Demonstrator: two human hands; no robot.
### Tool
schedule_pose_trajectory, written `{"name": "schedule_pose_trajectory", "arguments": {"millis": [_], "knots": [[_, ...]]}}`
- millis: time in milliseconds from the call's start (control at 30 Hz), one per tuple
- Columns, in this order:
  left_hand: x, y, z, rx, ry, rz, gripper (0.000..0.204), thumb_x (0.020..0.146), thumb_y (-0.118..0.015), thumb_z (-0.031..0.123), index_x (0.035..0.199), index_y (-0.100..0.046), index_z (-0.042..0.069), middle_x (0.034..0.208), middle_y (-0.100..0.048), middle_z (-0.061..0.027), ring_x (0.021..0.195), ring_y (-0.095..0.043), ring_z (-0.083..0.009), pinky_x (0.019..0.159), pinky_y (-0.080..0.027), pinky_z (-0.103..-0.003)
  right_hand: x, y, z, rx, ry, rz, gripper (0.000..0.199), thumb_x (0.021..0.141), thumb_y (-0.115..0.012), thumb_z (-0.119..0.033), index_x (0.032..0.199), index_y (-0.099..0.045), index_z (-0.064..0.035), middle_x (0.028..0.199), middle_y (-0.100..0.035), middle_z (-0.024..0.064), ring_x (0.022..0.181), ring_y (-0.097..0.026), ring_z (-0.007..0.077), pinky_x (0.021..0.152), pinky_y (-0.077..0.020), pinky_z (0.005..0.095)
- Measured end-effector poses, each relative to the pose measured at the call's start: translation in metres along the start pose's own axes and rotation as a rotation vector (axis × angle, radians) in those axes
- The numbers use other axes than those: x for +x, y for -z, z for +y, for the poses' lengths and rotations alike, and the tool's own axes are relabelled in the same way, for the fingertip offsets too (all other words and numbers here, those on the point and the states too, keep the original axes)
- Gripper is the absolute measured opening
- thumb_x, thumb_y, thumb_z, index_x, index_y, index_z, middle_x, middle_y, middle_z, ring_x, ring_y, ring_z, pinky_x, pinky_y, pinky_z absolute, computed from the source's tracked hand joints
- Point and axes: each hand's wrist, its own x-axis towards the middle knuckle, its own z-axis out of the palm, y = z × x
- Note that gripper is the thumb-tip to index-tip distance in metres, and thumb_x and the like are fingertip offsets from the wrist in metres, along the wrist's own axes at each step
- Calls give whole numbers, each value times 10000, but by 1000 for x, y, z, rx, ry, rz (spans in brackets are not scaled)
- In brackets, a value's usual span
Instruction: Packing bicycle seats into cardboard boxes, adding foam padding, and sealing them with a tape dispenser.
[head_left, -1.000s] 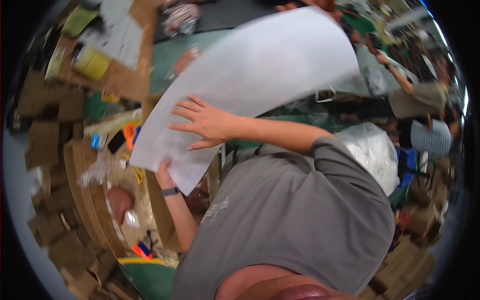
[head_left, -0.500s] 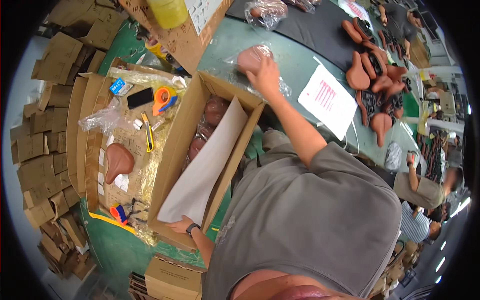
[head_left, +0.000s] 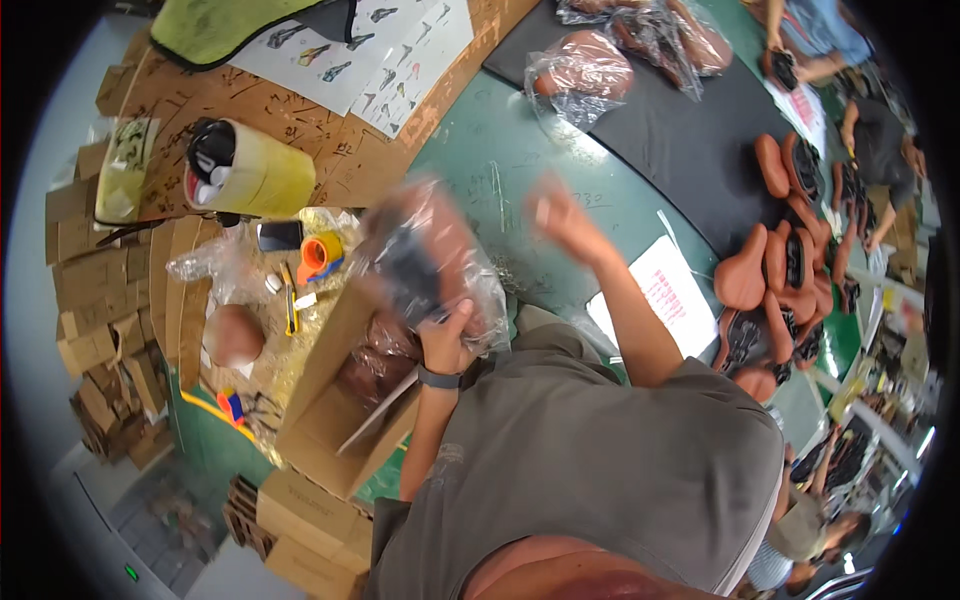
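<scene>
My left hand (head_left: 447,340) grips a brown bicycle saddle (head_left: 450,235) wrapped in clear plastic, its dark underside partly showing. The saddle is held above the far end of an open cardboard box (head_left: 322,425). Inside the box are more wrapped saddles (head_left: 385,340), and a white sheet (head_left: 372,418) stands on edge beside them. My right hand (head_left: 565,222) is over the green table (head_left: 470,150), apart from the saddle; motion smears its fingers. Farther off, several wrapped saddles (head_left: 585,75) lie on a black mat (head_left: 660,150).
Left of the box are a tape dispenser (head_left: 320,255), a cutter knife (head_left: 290,300), a phone (head_left: 280,236) and an unwrapped saddle (head_left: 233,335). A yellow container (head_left: 265,170) stands beyond. Unwrapped saddles (head_left: 742,268) and a printed sheet (head_left: 660,295) lie at right. Co-workers' hands (head_left: 778,45) are far right.
My left hand has left the white sheet and now holds a wrapped saddle. My right hand has come off the saddle it was touching on the table. The view has shifted.
</scene>
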Motion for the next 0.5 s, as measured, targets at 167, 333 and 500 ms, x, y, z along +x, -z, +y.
{"name": "schedule_pose_trajectory", "arguments": {"millis": [167, 333, 500], "knots": [[-37, 42, 7, -464, -10, 137, 430, 929, -822, 89, 1335, -692, 42, 1076, -757, -91, 924, -720, -208, 807, -595, -358, 248, 194, -88, -578, 230, 1274, 1825, 554, -996, -764, 1698, 97, 145, 1774, -45, 439, 1665, -185, 549, 1369, -233, 551], [-109, 176, 5, 33, -79, 447, 443, 871, -851, 161, 1263, -688, 30, 1063, -755, -76, 931, -726, -220, 802, -600, -386, 348, 256, -127, -1391, -770, 1053, 1680, 716, -929, -704, 1732, 279, -130, 1743, 309, 388, 1659, -16, 627, 1357, -243, 593], [-193, 295, 56, 1395, 407, 430, 736, 737, -887, 250, 1387, -631, 17, 1205, -788, -226, 1122, -770, -347, 973, -589, -455, 263, 170, -42, -1624, -236, 731, 1268, 830, -849, -390, 1780, -30, -205, 1670, -409, 390, 1430, -596, 536, 1170, -521, 571]]}}
